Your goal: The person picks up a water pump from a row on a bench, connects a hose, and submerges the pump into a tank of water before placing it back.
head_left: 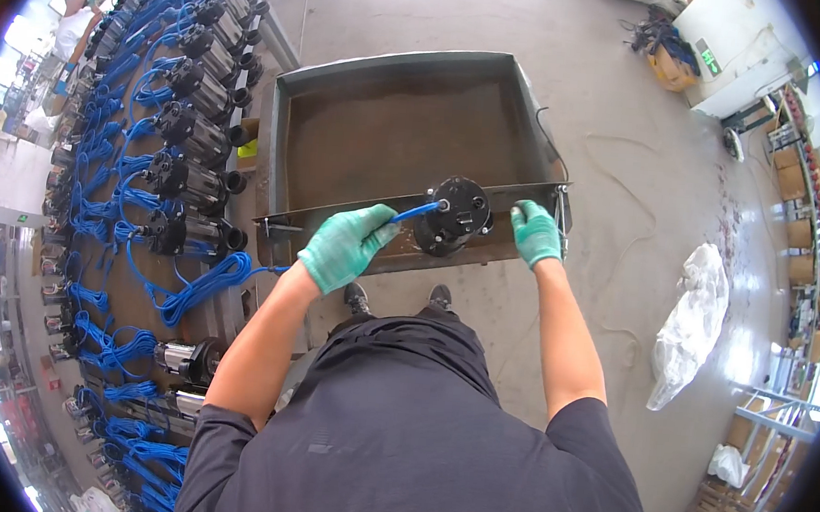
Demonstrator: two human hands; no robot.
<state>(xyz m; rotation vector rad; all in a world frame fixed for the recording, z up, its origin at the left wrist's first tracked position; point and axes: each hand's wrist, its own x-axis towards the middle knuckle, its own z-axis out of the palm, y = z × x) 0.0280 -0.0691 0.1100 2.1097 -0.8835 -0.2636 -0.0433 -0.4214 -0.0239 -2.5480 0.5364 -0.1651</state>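
The left hand [341, 248] grips the blue cable [415, 212] beside the black pump [461, 219], which sits between the 2 hands at the tank's [528, 121] near side. The right hand [538, 235] curls just right of it; whether it holds anything, I cannot tell.

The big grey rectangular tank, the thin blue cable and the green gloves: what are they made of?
Grey rectangular tank: probably sheet metal, dull, given its thin walls and brown, rust-like staining.
Thin blue cable: likely smooth plastic or rubber outside, from its even colour.
Matte green gloves: seemingly fabric, closely fitting the fingers; any coating is unclear.
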